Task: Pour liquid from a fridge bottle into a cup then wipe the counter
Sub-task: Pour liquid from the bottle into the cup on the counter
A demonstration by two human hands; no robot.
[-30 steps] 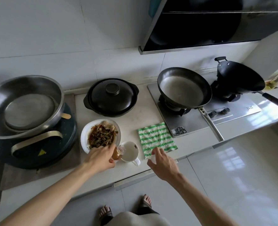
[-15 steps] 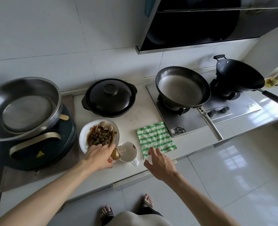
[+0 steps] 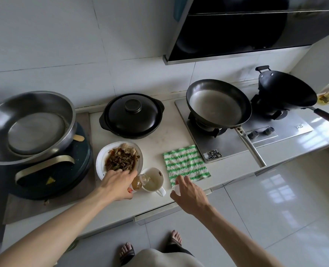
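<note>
My left hand (image 3: 119,185): grip clamped round a small bottle (image 3: 139,183), holding it tipped on its side with the neck over the cup's rim
Bottle: clear, amber liquid inside, mouth pointing right and into the cup; its lower end is hidden under my fingers
Cup (image 3: 153,180): white, with a handle facing me, standing on the worktop (image 3: 159,137) just right of my left hand; a pale liquid lies in the bottom
My right hand (image 3: 188,193): above the worktop's front edge, fingers curled round a small white thing, which I cannot make out; fingertips touch the near corner of the cloth
Cloth (image 3: 185,163): green and white stripes, lying flat just right of the cup, beside the hob
Plate (image 3: 119,159): white, with dark cooked food, touching the cup's far left side
Pot (image 3: 132,115): black, lidded, behind the plate near the wall
Pan (image 3: 217,106): grey, on the hob's left burner, handle pointing toward me
Wok (image 3: 287,93): black, on the right burner
Basin (image 3: 28,126): steel, on a dark round appliance at far left
Floor: pale tiles; my feet in sandals below
</note>
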